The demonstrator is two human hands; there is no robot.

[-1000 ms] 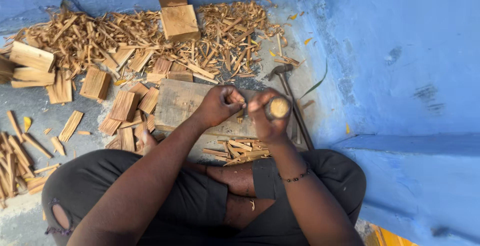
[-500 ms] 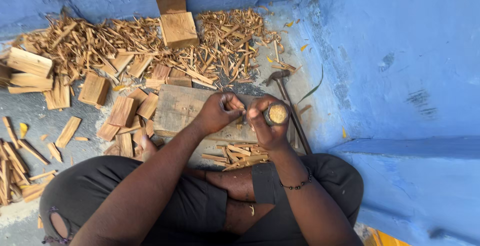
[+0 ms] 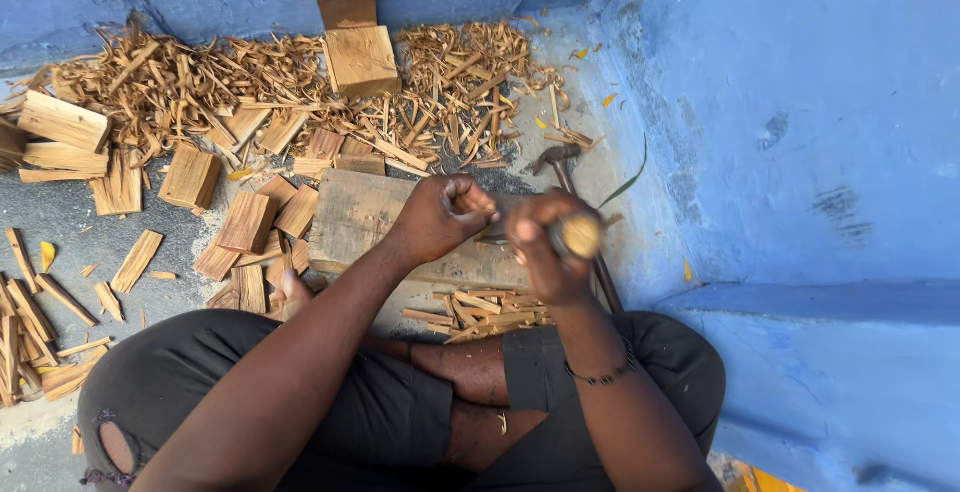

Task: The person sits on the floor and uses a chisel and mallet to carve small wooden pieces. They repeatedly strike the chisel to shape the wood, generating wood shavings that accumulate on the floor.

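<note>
Left hand [image 3: 440, 217] is curled into a tight fist over the wooden block [image 3: 355, 214], fingers pinched on something small; what it is, can't tell, it's hidden inside the grip. Right hand [image 3: 545, 247] is closed around a round wooden handle [image 3: 578, 236], butt end facing the camera, blurred. Whatever is on the far end of that handle sits between the two hands and is hidden. Both hands nearly touching, above the near right part of the block.

Just below the fingers, between block and knees: small pile of thin split sticks [image 3: 480, 310]. Just right of the right-hand fingers: hammer [image 3: 560, 157] lying on the floor, head pointing away, shaft running back under the right wrist. Left of the left-hand fingers: short flat wood pieces [image 3: 245, 222]. Beyond the block: wide spread of shavings [image 3: 200, 82] and a square offcut [image 3: 362, 60] against the blue wall [image 3: 800, 102].
</note>
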